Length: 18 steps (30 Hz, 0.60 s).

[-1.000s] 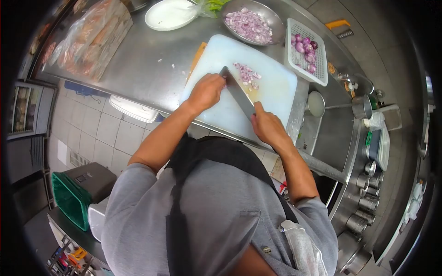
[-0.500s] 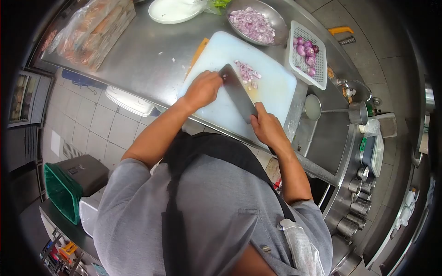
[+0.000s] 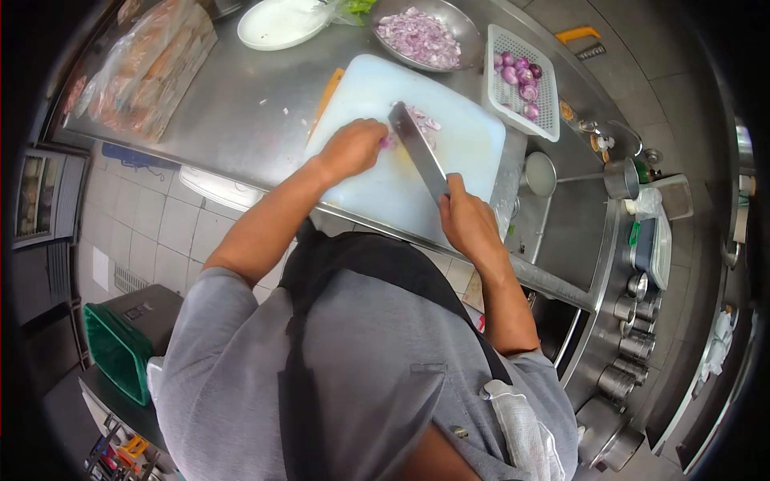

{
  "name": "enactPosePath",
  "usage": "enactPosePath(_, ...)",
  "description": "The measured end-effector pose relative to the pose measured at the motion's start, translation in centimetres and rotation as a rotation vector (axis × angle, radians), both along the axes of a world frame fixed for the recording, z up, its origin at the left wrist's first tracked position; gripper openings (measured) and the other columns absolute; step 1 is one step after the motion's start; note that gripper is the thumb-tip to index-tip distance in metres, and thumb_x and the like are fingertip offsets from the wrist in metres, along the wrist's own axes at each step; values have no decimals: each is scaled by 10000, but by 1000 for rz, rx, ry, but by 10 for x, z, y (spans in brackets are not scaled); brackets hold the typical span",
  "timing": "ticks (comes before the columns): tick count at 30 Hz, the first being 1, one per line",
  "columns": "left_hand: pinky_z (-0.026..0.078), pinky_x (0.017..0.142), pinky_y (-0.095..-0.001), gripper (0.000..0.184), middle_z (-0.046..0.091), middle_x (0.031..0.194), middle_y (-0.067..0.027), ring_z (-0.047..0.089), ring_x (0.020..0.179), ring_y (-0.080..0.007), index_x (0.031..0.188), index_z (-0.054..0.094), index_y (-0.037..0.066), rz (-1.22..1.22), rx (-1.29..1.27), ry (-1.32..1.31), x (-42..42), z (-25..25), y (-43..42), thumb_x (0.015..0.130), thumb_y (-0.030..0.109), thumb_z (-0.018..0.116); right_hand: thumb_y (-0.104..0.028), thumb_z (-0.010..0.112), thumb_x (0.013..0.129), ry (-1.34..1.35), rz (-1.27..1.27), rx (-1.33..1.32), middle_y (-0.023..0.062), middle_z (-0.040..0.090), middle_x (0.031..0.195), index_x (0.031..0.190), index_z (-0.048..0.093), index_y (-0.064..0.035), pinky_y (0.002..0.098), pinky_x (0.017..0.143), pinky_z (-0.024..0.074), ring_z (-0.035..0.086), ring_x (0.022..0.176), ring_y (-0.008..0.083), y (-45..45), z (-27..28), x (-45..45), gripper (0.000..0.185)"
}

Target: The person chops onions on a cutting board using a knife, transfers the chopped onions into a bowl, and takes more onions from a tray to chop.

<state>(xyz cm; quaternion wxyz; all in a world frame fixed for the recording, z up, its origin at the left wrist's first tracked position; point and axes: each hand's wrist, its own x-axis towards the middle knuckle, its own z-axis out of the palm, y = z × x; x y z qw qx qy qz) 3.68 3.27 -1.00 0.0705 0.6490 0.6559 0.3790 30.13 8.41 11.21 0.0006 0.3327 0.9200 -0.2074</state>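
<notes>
My right hand (image 3: 469, 215) grips the handle of a broad cleaver (image 3: 419, 151), whose blade slants up and left over the white cutting board (image 3: 361, 88). Chopped purple onion (image 3: 427, 123) lies beside the blade, partly hidden behind it. Left of the blade, my left hand (image 3: 353, 147) is closed, with a bit of purple onion (image 3: 388, 141) showing at its fingertips. The hand and the blade are a little apart.
Behind the board stand a steel bowl of chopped onion (image 3: 475, 50) and a white basket (image 3: 552, 104) of whole purple onions. A white plate (image 3: 277, 24) and a bagged package (image 3: 152, 76) are at the back left. The sink (image 3: 573, 232) lies right.
The cleaver blade has moved away from my left hand toward the chopped onion and now covers part of it. Purple onion now shows at my left fingertips. The whole view has shifted slightly.
</notes>
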Motion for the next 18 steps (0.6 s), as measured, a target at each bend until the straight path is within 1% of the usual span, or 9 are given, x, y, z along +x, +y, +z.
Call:
enactPosePath(3,521,833,-490,81,679,931,-160,643,901,-381,902,666,40,13,16,9,3,-2,-1,870,-16,617,-123,563,1029,-125,45,-56,309,679,797,1172,439,-18,638,702,479,652,779,554,3,-24,-9,216)
enactPosePath(4,523,828,-486,72,675,923,-157,642,901,-379,892,662,38,8,32,9,4,-3,-3,872,-16,619,-104,539,1024,-81,59,-35,301,671,758,1121,426,0,635,688,493,661,726,536,3,-24,-9,182)
enactPosePath(5,524,822,-482,64,672,915,-155,641,901,-378,882,658,36,12,55,12,2,-2,-3,874,-15,620,-105,540,1025,-52,37,-35,302,670,757,1110,425,1,635,689,494,662,725,536,5,-22,-9,177)
enactPosePath(7,528,825,-477,83,661,923,-149,639,909,-376,945,668,31,41,69,4,4,-6,-8,874,-11,669,-106,541,1027,-6,-17,-58,303,669,754,1087,424,2,634,692,496,663,724,536,-4,-8,-8,170)
enactPosePath(8,530,826,-475,112,655,927,-146,638,914,-375,977,673,28,46,79,2,5,-7,-8,874,-9,694,-108,542,1027,-36,3,-63,302,670,753,1097,425,0,634,693,497,664,726,536,-3,-14,-7,174)
enactPosePath(10,530,822,-473,117,656,930,-144,637,910,-371,971,669,28,52,104,-4,7,-8,-7,867,-18,694,-110,546,1028,-99,47,-68,300,671,752,1118,428,-4,634,697,498,667,730,537,-2,-25,-10,183)
enactPosePath(13,532,809,-470,131,655,925,-138,637,904,-366,968,665,30,62,134,2,3,-11,-9,856,-29,696,-117,554,1026,-26,-13,-110,301,678,766,1147,429,-5,635,703,501,670,743,537,-3,-11,-9,207)
enactPosePath(16,534,794,-465,146,649,916,-136,636,899,-366,968,662,34,50,159,3,4,-10,-10,847,-42,695,-125,561,1025,-55,37,-101,304,684,782,1168,431,-9,634,713,505,674,758,538,-5,-27,-12,226)
enactPosePath(18,534,785,-464,157,646,911,-136,635,893,-366,969,658,36,55,172,7,4,-10,-11,842,-51,692,-132,562,1025,-15,24,-108,306,685,786,1159,429,-5,635,718,505,673,765,541,-2,-21,-8,227)
